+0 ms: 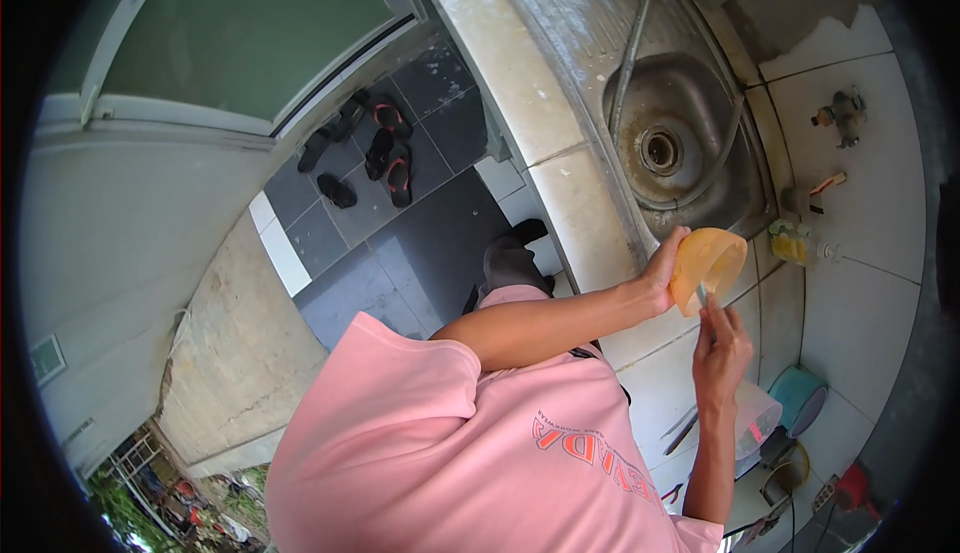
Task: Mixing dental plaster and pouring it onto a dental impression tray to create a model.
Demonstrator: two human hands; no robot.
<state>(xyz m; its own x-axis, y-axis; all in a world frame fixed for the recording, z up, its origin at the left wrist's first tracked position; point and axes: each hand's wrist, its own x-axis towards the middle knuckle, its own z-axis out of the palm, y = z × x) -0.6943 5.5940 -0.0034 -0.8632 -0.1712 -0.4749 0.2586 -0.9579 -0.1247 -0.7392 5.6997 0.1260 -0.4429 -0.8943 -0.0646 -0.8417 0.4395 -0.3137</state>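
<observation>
My left hand (662, 275) grips an orange plastic bowl (715, 253) by its side, tilted, just beside the stainless steel sink (698, 101). My right hand (720, 343) has its fingers closed on a small pale grey-blue utensil (702, 294) whose tip is inside the bowl; its exact kind is hard to tell. The sink has a metal drain (660, 151), and a hose (625, 63) lies curved across it. A bottle of yellow liquid (790, 243) stands behind the bowl, next to the tiled wall.
A tiled counter edge (550, 193) runs along my front. A tap (845, 118) is on the wall. Teal (797, 403) and pink-white (755, 418) containers and a red dipper (853, 488) are at lower right. Sandals (390, 153) lie on the floor, left, near a doorway.
</observation>
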